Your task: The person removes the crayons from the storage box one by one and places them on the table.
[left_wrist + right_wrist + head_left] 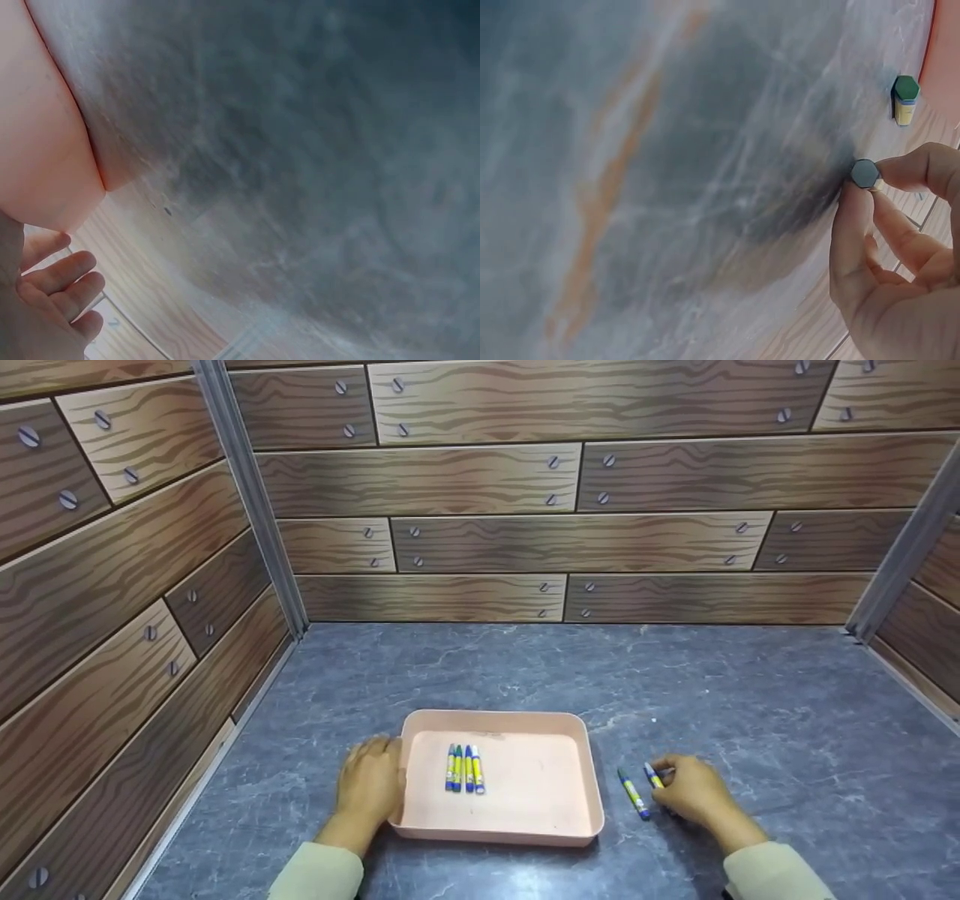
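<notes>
Beside the right wall of a shallow, pink, rectangular tray [495, 837], on or just over the grey-blue marbled bench [510, 679], we have a slim, greyish-tipped crayon in a yellow-and-blue wrapper [653, 776]; the right hand [696, 791] has its grip pinching it between thumb and fingertips; whether it touches the bench, we can't tell. A matching green-tipped crayon [634, 793] lies between it and the tray; a row of four crayons [465, 769] lies inside, left of the tray's middle. The left hand [369, 778] rests at the tray's left wall, fingers loosely extended rather than clenched.

Handling, our guess: crayon light and stiff, wrapper smooth and a bit slippery, likely to roll little on flat faces, could snap if bent; best hold mid-wrapper, light pinch; tray likely thin plastic, light, apt to slide, so steady it by a side wall.

Across views: only the right wrist view gives us the held crayon's six-sided end and the fingers around it; only the head view shows the row of four; the left wrist view adds the left fingers by the tray's outer wall, mostly hidden from above.
</notes>
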Motion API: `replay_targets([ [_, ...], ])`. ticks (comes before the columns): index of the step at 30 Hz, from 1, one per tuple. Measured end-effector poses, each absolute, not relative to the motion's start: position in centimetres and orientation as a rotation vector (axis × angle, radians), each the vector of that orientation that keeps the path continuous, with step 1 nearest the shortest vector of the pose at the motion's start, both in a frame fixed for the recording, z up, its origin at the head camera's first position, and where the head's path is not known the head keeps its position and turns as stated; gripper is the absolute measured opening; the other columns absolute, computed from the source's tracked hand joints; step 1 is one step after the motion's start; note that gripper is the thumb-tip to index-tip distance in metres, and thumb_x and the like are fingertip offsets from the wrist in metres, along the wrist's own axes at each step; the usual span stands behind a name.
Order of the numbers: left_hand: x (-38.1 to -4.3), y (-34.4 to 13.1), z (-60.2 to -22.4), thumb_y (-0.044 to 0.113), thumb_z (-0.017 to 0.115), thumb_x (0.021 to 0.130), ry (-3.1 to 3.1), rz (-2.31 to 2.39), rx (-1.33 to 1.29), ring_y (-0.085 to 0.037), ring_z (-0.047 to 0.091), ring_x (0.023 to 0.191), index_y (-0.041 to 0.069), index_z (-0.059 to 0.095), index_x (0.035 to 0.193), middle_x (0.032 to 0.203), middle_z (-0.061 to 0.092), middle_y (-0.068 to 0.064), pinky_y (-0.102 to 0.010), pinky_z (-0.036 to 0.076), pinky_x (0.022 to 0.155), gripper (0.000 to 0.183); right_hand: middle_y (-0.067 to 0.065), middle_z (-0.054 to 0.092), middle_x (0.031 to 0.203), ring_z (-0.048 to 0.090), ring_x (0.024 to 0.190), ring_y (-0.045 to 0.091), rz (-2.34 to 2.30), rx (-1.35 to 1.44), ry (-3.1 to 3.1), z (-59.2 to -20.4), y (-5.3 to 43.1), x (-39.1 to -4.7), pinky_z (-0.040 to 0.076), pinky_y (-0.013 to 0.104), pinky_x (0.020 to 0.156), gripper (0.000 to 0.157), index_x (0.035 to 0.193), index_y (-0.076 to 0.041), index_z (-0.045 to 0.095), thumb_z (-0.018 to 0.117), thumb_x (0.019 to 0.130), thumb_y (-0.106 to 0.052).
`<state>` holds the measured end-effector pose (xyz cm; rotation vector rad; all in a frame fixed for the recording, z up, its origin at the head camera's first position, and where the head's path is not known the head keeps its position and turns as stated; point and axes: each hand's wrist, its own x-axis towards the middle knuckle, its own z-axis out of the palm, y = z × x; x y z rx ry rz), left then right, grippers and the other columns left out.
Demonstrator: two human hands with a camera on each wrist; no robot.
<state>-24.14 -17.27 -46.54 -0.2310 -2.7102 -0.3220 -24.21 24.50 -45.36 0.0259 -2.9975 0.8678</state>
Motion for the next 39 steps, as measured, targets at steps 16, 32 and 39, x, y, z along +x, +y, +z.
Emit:
replay_targets([
  [16, -24.1, -17.7, -46.7, 0.011, 0.068, 0.083, -2.705, -0.315, -0.213, -0.036, 0.055, 0.114, -0.003, 0.063, 0.116, 0.119, 0.061, -0.021, -0.051, 0.036, 0.104, 0.036, 0.015, 0.068, 0.089, 0.064, 0.085, 0.032, 0.868, 0.048, -3.017, -44.8, 24.3, -24.3, 0.051, 0.049, 0.076, 0.041, 0.11, 0.008, 0.062, 0.066, 0.072, -0.008],
  [32, -24.1, -17.7, -46.7, 0.011, 0.07, 0.081, -2.685, -0.286, -0.241, -0.036, 0.057, 0.112, -0.004, 0.064, 0.115, 0.116, 0.062, -0.021, -0.052, 0.039, 0.101, 0.037, 0.035, 0.044, 0.13, 0.04, 0.115, 0.058, 0.512, 0.148, -2.887, -41.4, 24.7, -24.5, 0.03, 0.074, 0.088, 0.071, 0.137, -0.005, 0.049, 0.057, 0.088, -0.056],
  [39, -24.1, -17.4, -46.7, 0.012, 0.07, 0.082, -2.685, -0.279, -0.247, -0.036, 0.057, 0.112, -0.004, 0.064, 0.115, 0.117, 0.062, -0.021, -0.051, 0.039, 0.101, 0.037, 0.032, 0.044, 0.132, 0.041, 0.115, 0.054, 0.483, 0.148, -2.88, -40.4, 23.9, -24.9, 0.032, 0.07, 0.086, 0.08, 0.138, -0.005, 0.047, 0.054, 0.085, -0.064],
])
